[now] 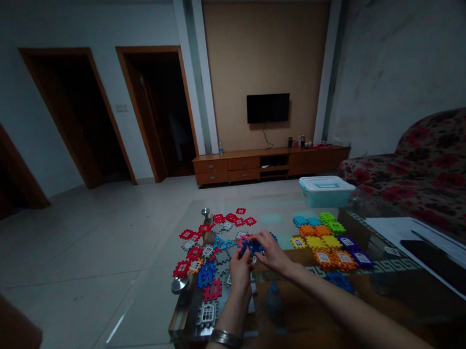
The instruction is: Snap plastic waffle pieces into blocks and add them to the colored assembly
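Head view: I am watching the left hand (239, 274) and the right hand (271, 254) holding one blue plastic building piece (252, 247) together, the fingers (261, 239) closing narrow around it. Left of the fingers, red pieces (213, 290) are lying on the glass table (138, 306); right of them, yellow pieces (315, 242) are lying.

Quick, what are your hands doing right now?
Left hand: closed, holding the blue plastic building tile.
Right hand: closed, pinching the same tile.

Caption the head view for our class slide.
The left hand and right hand hold blue plastic tiles over a glass table.
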Available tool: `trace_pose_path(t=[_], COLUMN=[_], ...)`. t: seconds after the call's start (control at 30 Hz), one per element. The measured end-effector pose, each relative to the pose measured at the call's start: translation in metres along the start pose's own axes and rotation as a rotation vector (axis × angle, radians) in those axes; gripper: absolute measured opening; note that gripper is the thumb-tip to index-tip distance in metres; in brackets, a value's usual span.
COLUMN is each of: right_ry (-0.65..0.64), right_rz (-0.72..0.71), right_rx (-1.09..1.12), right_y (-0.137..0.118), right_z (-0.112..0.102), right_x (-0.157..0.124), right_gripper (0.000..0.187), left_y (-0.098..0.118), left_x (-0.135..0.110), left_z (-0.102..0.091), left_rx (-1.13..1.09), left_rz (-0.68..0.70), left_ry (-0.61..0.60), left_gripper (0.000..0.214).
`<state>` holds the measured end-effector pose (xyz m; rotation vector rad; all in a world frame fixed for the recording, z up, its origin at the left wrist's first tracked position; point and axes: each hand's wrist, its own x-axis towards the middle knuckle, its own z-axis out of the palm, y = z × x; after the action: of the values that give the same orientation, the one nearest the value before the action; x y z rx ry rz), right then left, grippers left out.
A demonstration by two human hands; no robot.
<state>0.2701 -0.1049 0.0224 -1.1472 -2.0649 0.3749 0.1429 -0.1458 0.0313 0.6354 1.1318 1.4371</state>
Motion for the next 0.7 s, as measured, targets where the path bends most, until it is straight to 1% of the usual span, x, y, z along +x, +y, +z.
trace_pose_path(t=[0.07,0.13,0.17,0.23,0.3,0.37,0.43,0.5,0.57,0.6,0.63,0.7], right_ry=[0.022,0.058,0.069,0.069,0.059,0.063,0.132,0.248,0.326,0.323,0.291,0.193], right_rz=[0.058,0.171,0.242,0.372,0.443,0.458,0.468,0.477,0.48,0.48,0.478,0.461], right_rx=[0.125,0.275,0.349,0.474,0.548,0.557,0.497,0.426,0.426,0.45,0.475,0.502], right_y=[-0.004,-0.002,0.001,0.007,0.014,0.02,0.027,0.035,0.042,0.043,0.043,0.039], right_z=[-0.003,-0.01,-0.014,-0.024,-0.037,-0.051,-0.066,-0.081,-0.091,-0.093,-0.094,-0.09], right_x=[-0.014,-0.026,-0.031,-0.039,-0.045,-0.048,-0.051,-0.053,-0.056,-0.057,-0.058,-0.059], right_gripper=[0.053,0.056,0.054,0.043,0.032,0.026,0.022,0.017,0.019,0.02,0.021,0.022], left_y=[0.002,0.003,0.003,0.001,0.0,-0.001,-0.002,-0.003,-0.006,-0.009,-0.012,-0.021], left_x=[0.0,-0.002,-0.004,-0.008,-0.013,-0.018,-0.02,-0.021,-0.021,-0.021,-0.022,-0.025], left_z=[-0.001,-0.001,0.001,0.006,0.012,0.018,0.022,0.025,0.027,0.029,0.031,0.036], left_rx=[0.007,0.014,0.019,0.031,0.051,0.089,0.136,0.173,0.19,0.193,0.194,0.195], left_rz=[0.008,-0.004,-0.013,-0.033,-0.048,-0.06,-0.055,-0.031,-0.007,-0.008,-0.018,-0.059], left_ry=[-0.021,-0.04,-0.053,-0.091,-0.153,-0.237,-0.281,-0.256,-0.203,-0.191,-0.193,-0.243], left_gripper=[0.027,0.027,0.027,0.029,0.031,0.033,0.034,0.035,0.035,0.034,0.034,0.032])
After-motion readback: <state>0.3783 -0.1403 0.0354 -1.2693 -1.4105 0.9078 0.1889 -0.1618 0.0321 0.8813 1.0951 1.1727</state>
